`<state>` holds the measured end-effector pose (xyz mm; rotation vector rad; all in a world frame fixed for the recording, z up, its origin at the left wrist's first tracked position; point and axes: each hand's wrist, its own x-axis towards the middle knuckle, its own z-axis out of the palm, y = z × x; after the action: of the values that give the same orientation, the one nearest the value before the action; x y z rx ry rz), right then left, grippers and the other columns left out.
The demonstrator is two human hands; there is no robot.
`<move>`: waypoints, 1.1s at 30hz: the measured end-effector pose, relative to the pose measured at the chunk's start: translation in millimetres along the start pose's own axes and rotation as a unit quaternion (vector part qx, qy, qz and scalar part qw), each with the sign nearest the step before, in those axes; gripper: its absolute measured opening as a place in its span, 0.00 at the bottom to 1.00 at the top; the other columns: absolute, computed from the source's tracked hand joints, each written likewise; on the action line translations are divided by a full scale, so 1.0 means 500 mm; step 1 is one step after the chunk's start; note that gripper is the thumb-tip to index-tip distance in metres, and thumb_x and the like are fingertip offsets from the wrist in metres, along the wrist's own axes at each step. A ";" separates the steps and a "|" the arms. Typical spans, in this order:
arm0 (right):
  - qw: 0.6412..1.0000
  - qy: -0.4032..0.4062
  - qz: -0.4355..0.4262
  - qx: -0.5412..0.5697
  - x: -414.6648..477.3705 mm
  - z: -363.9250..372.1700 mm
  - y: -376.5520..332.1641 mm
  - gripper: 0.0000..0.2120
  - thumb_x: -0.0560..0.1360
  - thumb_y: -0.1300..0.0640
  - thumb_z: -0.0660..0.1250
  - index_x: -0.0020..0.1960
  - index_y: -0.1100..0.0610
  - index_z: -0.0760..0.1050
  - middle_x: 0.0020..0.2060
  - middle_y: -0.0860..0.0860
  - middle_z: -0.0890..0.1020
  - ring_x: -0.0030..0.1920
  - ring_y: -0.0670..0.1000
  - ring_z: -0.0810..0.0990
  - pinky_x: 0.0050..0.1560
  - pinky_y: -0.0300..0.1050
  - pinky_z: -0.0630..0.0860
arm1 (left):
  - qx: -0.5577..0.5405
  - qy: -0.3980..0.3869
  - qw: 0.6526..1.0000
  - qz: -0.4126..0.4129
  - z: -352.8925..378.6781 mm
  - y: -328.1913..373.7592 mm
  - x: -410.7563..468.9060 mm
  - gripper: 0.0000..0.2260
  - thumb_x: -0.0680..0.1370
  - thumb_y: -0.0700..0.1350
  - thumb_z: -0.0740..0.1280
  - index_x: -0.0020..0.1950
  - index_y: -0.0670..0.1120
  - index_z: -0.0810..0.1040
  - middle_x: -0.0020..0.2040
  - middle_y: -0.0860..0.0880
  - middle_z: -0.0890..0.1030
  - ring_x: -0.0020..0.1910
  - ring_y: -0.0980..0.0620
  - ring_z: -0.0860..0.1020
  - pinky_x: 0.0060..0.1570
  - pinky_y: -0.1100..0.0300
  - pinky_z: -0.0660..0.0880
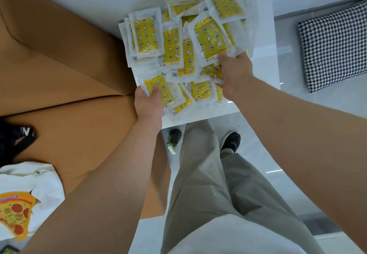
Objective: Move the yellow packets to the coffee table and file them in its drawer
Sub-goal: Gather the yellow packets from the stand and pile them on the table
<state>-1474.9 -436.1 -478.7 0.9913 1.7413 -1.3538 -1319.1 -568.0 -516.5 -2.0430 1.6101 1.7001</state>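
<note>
Left hand: Our left hand (pixel 148 104) clamps a corner packet (pixel 158 90). The thumb is pressed flat on its yellow face and the fingers are tucked out of sight beneath it.
Right hand: Our right hand (pixel 235 73) is closed on a tilted packet (pixel 210 39), with the thumb on its lower edge and the fingers curled under into the heap. We cannot tell how many more it holds.
Packets: The packets (pixel 178 41) lie in a loose, overlapping heap that begins at both grips and spreads away from us beyond them. Each is yellow with a small printed pattern, sealed in clear wrap with white borders.
Between the grips: Several packets lie flat here, some slipped under the one in our left hand.
Table: A white table (pixel 264 35) carries the whole heap. Its bare top shows just right of the right grip and as a strip on our side of both hands.
Sofa: A tan sofa (pixel 59 65) runs alongside the table, just left of the left grip.
Cushion: A black-and-white houndstooth cushion (pixel 335 45) sits well to the right of the right grip, apart from the table.
Bag: A white bag (pixel 29 194) with a pizza print rests on the sofa, well back from the left grip, beside our left forearm.
Below the grips: Khaki trousers (pixel 208 174) and a black shoe (pixel 231 140) stand on a glossy white floor (pixel 258 154), nearer us than either hand.
</note>
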 end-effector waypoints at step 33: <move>0.994 -0.096 -0.022 0.054 -0.245 -0.166 -0.047 0.06 0.82 0.56 0.68 0.58 0.47 0.78 0.55 0.50 0.85 0.52 0.54 0.86 0.48 0.60 0.85 | -0.116 -0.031 0.993 0.008 -0.124 0.186 -0.188 0.09 0.83 0.45 0.67 0.63 0.48 0.77 0.50 0.51 0.84 0.46 0.51 0.85 0.50 0.44 0.83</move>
<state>-1446.1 -376.8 -344.1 0.8533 1.5699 -1.5320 -1327.9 -585.4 -371.4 -2.0520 1.4775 2.0217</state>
